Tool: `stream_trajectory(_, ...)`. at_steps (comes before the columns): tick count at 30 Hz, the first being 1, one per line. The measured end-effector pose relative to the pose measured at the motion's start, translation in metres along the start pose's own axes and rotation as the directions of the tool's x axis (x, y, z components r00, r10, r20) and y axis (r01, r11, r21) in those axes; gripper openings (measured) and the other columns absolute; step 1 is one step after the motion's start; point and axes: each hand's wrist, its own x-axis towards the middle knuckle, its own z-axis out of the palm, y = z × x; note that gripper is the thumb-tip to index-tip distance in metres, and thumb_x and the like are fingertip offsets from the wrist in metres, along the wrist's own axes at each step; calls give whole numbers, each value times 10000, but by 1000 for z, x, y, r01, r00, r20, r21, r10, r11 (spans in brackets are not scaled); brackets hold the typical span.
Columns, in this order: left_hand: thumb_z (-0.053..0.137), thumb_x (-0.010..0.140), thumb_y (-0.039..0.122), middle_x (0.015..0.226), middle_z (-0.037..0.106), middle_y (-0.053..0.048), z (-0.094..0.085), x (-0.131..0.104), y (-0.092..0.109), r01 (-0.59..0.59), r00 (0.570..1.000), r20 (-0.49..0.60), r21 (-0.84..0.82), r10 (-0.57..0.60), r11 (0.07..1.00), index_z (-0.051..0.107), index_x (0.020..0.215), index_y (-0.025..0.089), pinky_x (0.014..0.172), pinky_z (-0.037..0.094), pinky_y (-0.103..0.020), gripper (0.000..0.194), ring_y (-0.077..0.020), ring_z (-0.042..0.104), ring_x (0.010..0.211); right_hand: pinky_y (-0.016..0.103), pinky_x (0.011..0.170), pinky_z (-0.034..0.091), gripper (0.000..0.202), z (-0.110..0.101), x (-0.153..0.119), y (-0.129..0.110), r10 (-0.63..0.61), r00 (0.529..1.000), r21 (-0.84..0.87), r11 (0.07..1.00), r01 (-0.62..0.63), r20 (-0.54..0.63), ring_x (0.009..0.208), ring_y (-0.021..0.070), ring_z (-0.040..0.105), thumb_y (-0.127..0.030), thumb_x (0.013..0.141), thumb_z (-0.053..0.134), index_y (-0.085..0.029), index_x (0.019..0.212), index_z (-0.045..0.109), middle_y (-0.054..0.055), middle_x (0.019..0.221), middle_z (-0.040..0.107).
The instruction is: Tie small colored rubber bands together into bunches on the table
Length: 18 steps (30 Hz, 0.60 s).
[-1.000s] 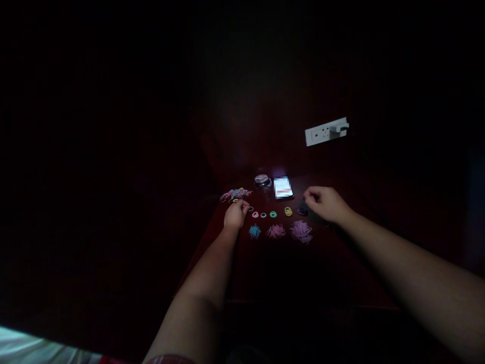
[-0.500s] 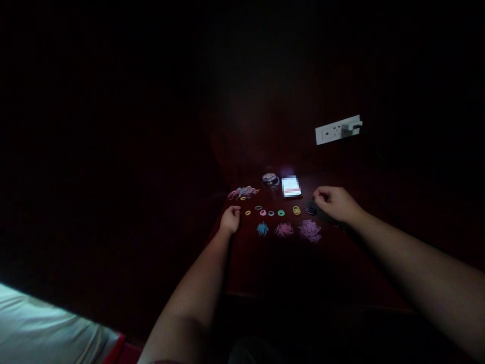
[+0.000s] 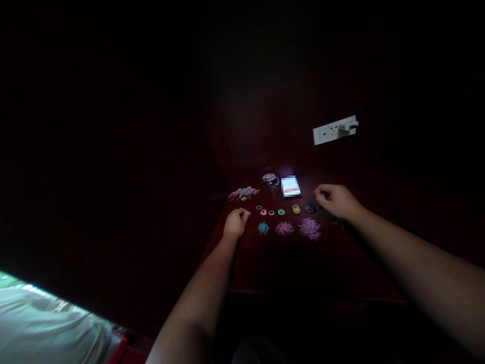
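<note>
My left hand (image 3: 235, 223) is closed in a pinch at the left end of a row of small elastic bands, with a yellow elastic band (image 3: 246, 214) at its fingertips. My right hand (image 3: 335, 198) is closed above the right end of the row, close to the dark purple bands (image 3: 310, 208); what its curled fingers hold, if anything, is hidden. Between the hands lie pink bands (image 3: 263, 212), green bands (image 3: 281, 212) and yellow bands (image 3: 296, 209). Nearer me are loose heaps of blue bands (image 3: 263, 228), pink bands (image 3: 284, 228) and purple bands (image 3: 309, 228).
A mixed heap of coloured bands (image 3: 244, 193) lies at the table's back left. Behind the row are a round clear container (image 3: 270, 180) and a lit phone (image 3: 291, 186). A white socket panel (image 3: 335, 130) with a plug is on the wall. The surroundings are very dark.
My left hand has moved a little right and toward me, onto the single yellow band that lay apart, and pinched it. My right hand has stayed nearly still.
</note>
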Motion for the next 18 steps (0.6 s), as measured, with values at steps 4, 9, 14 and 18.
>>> stream_trajectory(4, 542, 898, 350, 848, 727, -35, -1, -5, 16, -11, 998, -55, -82, 6, 997, 692, 897, 184, 748, 492, -227, 224, -142, 665, 776, 262, 538, 352, 161, 4, 1, -4, -68, 996, -3, 998, 68, 56, 534, 138, 490, -283, 777, 509, -197, 672, 594, -12, 577, 545)
stream_trajectory(9, 560, 874, 388, 825, 735, -45, 7, -7, 76, -153, 986, 12, -359, 168, 921, 716, 872, 161, 707, 495, -226, 275, -149, 665, 755, 296, 646, 432, 135, 4, -2, -18, -260, 960, 41, 965, 257, 106, 658, 172, 559, -274, 787, 566, -191, 829, 664, 29, 716, 610)
stream_trajectory(14, 596, 839, 412, 735, 716, -43, 31, -8, 147, -199, 928, 155, -566, 340, 800, 737, 818, 146, 597, 465, -226, 301, -142, 623, 647, 328, 730, 504, 434, 1, -11, -31, -422, 891, 197, 900, 390, 166, 863, 212, 618, -312, 842, 596, -236, 1268, 565, 93, 1054, 656)
stream_trajectory(18, 592, 839, 357, 692, 683, -37, 50, -12, 163, -196, 964, 21, -618, 265, 761, 733, 775, 145, 577, 445, -232, 262, -137, 585, 628, 336, 729, 526, 371, 3, -15, -27, -415, 902, 212, 898, 385, 122, 868, 211, 631, -296, 878, 573, -262, 1247, 595, 89, 1080, 666)
